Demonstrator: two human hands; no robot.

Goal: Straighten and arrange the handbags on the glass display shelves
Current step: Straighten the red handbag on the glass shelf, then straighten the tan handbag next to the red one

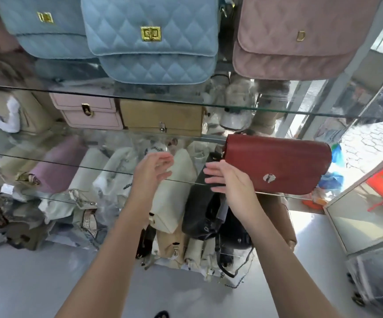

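At centre frame both hands, left hand [151,167] and right hand [228,180], hover with grips spread, holding nothing, the right just beside the red bag [277,161] on the glass shelf [71,165].

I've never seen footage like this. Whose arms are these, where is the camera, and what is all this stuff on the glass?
There is no machine here: the arms belong to a person wearing a camera on the head, looking down. The left hand and right hand are open and hold nothing. The right hand is beside a red handbag standing on a glass shelf. Higher shelves carry a blue quilted bag, a pink bag and a tan bag. More bags lie piled below.
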